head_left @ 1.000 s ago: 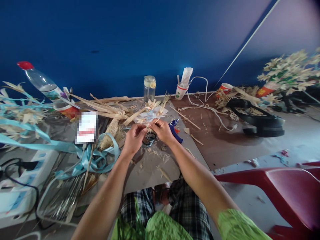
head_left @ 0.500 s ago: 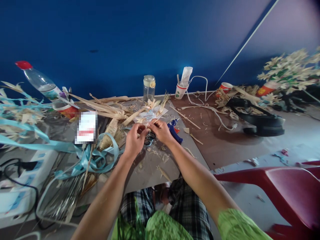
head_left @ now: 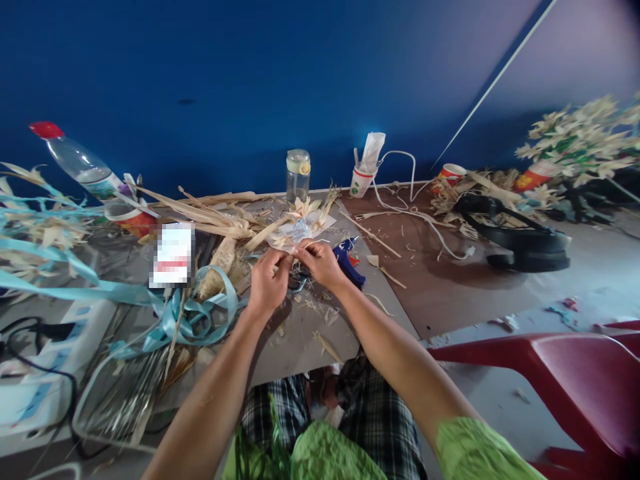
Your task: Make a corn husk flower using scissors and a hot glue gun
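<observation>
My left hand [head_left: 269, 279] and my right hand [head_left: 321, 264] meet over the table, fingertips almost touching. Both are closed in a pinch. Between them is something small and pale, too small to name and partly covered by the fingers. Just beyond the fingertips, dried husk flowers [head_left: 303, 208] lie with a scrap of clear, crinkled plastic [head_left: 299, 230]. To the right of my right hand rests a blue glue gun [head_left: 349, 262]. A pair of scissors [head_left: 299, 283], partly hidden, lies below the hands.
Dried corn husks [head_left: 220, 223] and light blue ribbon [head_left: 187, 317] spread to the left, near a phone [head_left: 173, 257]. A clear bottle [head_left: 299, 175] and a paper cup [head_left: 362, 181] stand by the wall. Headphones [head_left: 520, 233] lie right, above a red chair [head_left: 565, 373].
My left fingers have curled in slightly, and the fingertips of both hands have shifted a little. The things on the table lie as before.
</observation>
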Action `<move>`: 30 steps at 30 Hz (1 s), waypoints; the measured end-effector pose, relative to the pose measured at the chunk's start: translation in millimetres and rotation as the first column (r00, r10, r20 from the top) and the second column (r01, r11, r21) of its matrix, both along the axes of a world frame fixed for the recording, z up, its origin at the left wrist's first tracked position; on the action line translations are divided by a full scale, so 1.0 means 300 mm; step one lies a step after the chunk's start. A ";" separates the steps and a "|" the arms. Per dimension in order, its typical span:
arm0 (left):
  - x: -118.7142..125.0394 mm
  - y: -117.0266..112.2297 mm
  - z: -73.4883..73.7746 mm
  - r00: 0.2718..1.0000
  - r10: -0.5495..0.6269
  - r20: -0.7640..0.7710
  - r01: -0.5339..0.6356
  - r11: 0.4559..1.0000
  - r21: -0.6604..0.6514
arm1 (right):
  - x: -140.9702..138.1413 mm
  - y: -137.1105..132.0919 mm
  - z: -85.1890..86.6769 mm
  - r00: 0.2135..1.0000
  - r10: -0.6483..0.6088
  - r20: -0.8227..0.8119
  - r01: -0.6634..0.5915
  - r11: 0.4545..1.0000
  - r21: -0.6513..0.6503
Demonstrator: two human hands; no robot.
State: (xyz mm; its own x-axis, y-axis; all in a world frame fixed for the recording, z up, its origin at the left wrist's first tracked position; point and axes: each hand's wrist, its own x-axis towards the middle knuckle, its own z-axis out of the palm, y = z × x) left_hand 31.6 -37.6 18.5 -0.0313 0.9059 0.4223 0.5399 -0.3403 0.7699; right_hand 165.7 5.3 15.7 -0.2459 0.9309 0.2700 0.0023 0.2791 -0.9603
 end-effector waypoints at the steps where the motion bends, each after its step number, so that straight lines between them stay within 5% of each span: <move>1: 0.002 -0.001 -0.001 0.999 0.000 0.032 0.002 0.999 -0.048 | 0.000 -0.002 0.004 1.000 0.005 0.000 -0.005 1.000 -0.001; 8: 0.002 0.003 -0.014 0.995 0.008 0.103 0.007 0.989 -0.149 | 0.004 0.006 -0.011 1.000 0.007 -0.013 -0.007 1.000 0.003; 14: -0.047 0.025 -0.023 0.972 0.228 0.057 -0.229 0.973 0.014 | 0.012 0.022 -0.030 0.999 -0.026 -0.031 0.026 1.000 -0.008; 21: -0.122 0.063 -0.033 0.917 0.400 -0.014 -0.400 0.914 -0.068 | 0.024 0.030 -0.015 0.996 -0.083 -0.012 0.083 0.996 -0.023; 30: -0.096 0.056 -0.046 0.928 0.142 -0.345 -0.215 0.959 -0.184 | 0.038 0.057 -0.038 0.989 -0.145 -0.014 0.145 0.989 -0.013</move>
